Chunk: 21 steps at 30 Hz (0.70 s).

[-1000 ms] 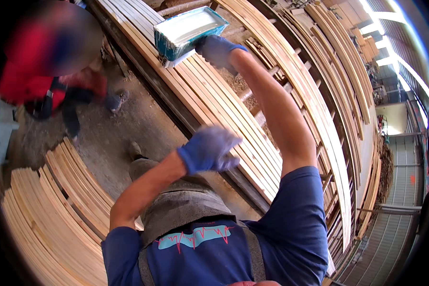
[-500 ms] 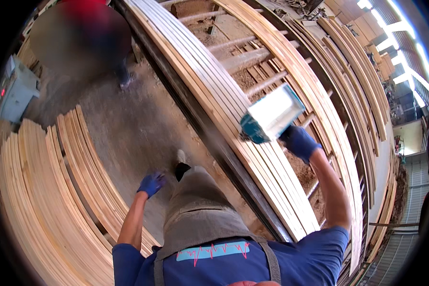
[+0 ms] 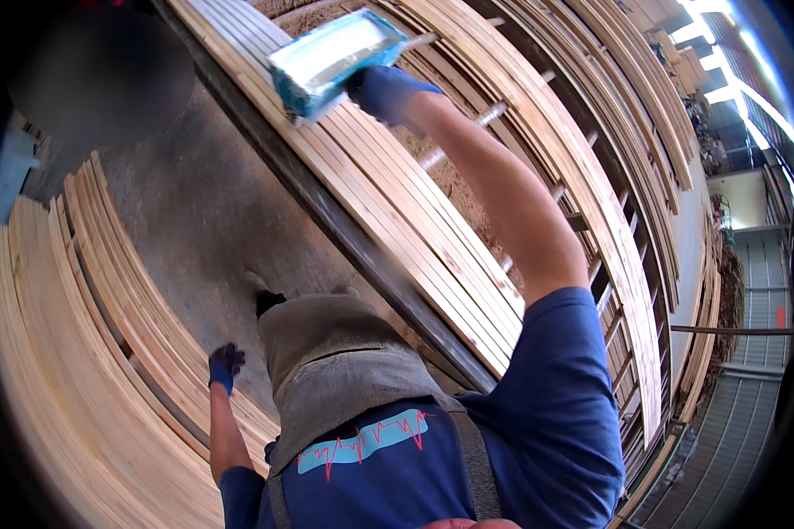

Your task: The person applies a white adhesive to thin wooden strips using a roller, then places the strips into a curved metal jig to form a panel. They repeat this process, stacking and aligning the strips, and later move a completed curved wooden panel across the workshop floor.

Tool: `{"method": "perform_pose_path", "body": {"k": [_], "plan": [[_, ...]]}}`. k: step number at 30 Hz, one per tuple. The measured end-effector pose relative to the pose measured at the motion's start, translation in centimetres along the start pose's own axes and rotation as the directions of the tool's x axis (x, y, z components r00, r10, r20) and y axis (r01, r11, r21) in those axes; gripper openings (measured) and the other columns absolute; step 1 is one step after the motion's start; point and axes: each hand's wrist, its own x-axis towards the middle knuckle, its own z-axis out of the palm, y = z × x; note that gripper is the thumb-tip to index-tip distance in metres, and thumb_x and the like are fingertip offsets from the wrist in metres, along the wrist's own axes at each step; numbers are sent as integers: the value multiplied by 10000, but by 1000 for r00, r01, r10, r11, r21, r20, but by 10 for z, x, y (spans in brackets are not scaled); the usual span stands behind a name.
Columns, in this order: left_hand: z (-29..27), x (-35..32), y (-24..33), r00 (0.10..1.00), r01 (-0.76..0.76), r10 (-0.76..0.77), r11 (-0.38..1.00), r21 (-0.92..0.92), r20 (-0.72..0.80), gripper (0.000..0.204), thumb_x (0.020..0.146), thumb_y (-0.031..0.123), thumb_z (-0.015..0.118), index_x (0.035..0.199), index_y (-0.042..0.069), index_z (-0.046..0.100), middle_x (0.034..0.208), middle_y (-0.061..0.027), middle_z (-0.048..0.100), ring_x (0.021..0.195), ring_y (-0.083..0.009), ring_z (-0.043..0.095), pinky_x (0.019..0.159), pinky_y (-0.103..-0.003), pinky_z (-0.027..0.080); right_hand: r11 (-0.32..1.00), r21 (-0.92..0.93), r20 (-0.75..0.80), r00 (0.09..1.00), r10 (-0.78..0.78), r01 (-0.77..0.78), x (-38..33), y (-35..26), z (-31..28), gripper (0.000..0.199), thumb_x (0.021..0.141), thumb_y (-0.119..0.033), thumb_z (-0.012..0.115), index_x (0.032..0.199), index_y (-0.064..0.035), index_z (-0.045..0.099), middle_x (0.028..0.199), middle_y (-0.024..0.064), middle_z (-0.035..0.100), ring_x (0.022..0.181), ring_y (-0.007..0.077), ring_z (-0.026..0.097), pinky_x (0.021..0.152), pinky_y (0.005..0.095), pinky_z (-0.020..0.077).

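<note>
My right hand (image 3: 386,90), in a blue glove, is stretched far forward and grips a teal and white flat pad tool (image 3: 333,56). The tool lies against a row of pale wooden slats (image 3: 406,212) laid side by side on a long dark-edged rack (image 3: 344,231). My left hand (image 3: 224,366), also in a blue glove, hangs low at my side with its fingers curled, holding nothing. It is just above a stack of wooden slats (image 3: 79,353) on the left.
A grey apron (image 3: 335,361) covers my front. Concrete floor (image 3: 203,220) runs between the two stacks. More racks of slats (image 3: 609,176) stretch to the right. Another person (image 3: 97,70) stands at the far upper left, by a blue-grey box (image 3: 9,167).
My right hand has pushed the pad tool up along the slats, away from me. My left hand has dropped lower, toward the left stack.
</note>
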Motion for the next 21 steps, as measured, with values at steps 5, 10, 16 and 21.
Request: {"method": "perform_pose_path", "body": {"k": [5, 10, 16, 21], "plan": [[96, -86, -15, 930, -338, 314, 934, 111, 191, 207, 852, 163, 603, 1028, 57, 630, 822, -80, 673, 637, -134, 612, 525, -247, 442, 976, -156, 88, 987, -137, 149, -190, 81, 20, 281, 977, -162, 343, 1095, -51, 573, 1063, 142, 621, 939, 264, 604, 917, 431, 496], [141, -151, -109, 882, -396, 387, 918, -24, 267, 180, 886, 210, 583, 1007, 86, 632, 844, -47, 683, 689, -127, 631, 586, -249, 464, 989, -136, -10, 998, -63, 61, -426, 184, 57, 159, 883, -112, 508, 947, -9, 611, 854, 177, 662, 772, 289, 647, 748, 399, 536], [133, -209, -430, 992, 25, -30, 999, 41, 123, 191, 915, 288, 515, 970, 138, 619, 813, -63, 677, 634, -174, 633, 547, -287, 456, 993, -117, -50, 998, -35, 29, -639, 276, 81, 211, 861, -174, 552, 1016, -55, 630, 904, 196, 660, 892, 366, 630, 808, 428, 499], [140, -324, -615, 943, 285, -266, 956, -72, 201, 325, 873, 472, 510, 979, 176, 595, 769, -69, 661, 580, -203, 603, 519, -321, 428, 966, 217, 177, 979, 103, -141, -677, 310, 86, 187, 909, -210, 528, 1004, -96, 642, 803, 104, 657, 740, 221, 624, 699, 315, 514]]}}
